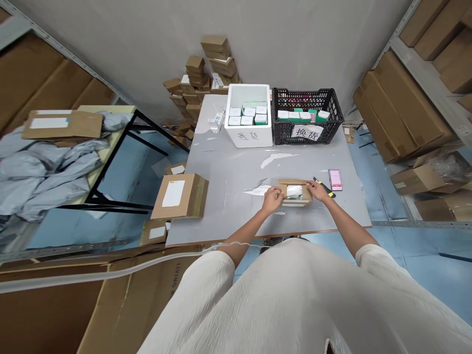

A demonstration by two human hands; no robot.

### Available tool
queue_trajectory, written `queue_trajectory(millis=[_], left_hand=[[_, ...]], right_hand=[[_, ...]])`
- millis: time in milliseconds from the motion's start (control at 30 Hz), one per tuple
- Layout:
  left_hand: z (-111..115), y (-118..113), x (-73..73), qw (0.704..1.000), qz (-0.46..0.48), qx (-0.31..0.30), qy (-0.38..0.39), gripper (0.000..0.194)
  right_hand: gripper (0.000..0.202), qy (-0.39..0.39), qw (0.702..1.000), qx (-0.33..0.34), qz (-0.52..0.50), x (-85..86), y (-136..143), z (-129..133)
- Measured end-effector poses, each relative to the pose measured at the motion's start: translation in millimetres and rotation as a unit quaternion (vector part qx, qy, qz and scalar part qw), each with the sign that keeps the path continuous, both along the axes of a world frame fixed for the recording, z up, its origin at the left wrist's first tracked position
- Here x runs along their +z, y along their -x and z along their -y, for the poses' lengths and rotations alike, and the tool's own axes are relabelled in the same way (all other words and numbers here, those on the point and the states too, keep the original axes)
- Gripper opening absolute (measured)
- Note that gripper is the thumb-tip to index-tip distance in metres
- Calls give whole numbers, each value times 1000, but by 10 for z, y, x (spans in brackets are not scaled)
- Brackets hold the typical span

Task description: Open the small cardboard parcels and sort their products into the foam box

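Note:
A small cardboard box lies open near the front of the table, with a white and green packet inside. At its left end my left hand has its fingers curled and pressed together on the edge. My right hand pinches the right end, by the raised flap. Just beyond that hand rests a black and yellow utility knife, partly hidden by it. Scraps of white paper are left of the box.
Small boxes fill a white foam bin and a black crate at the table's back. A pink-screened phone lies right. A larger carton stands by the left edge; a white cable crosses in front.

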State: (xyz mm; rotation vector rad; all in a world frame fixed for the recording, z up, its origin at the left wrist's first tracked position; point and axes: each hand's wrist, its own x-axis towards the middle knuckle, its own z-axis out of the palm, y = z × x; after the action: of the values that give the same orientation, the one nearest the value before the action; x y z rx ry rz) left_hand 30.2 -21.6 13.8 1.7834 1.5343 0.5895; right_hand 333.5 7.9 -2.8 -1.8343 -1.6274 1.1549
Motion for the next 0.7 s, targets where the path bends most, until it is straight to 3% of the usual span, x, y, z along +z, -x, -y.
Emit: queue_trajectory(millis=[133, 233, 300, 500, 600, 700], left_hand=[[41, 51, 83, 992, -49, -110, 28, 8], [63, 67, 119, 976, -100, -194, 20, 53], [49, 28, 123, 965, -127, -229, 8, 67], [-61, -111, 63, 953, -143, -266, -23, 46], [-47, -18, 76, 949, -142, -276, -46, 55], [-8, 131, 114, 963, -132, -232, -45, 73]], right_hand=[[57, -17, 998, 48, 25, -41, 20, 21], [71, -20, 993, 69, 89, -96, 116, 81], [81, -18, 990, 60, 125, -138, 211, 136], [88, -25, 989, 38, 142, -193, 362, 229], [87, -17, 993, 41, 105, -164, 294, 216], [87, -19, 998, 43, 42, -129, 192, 206]])
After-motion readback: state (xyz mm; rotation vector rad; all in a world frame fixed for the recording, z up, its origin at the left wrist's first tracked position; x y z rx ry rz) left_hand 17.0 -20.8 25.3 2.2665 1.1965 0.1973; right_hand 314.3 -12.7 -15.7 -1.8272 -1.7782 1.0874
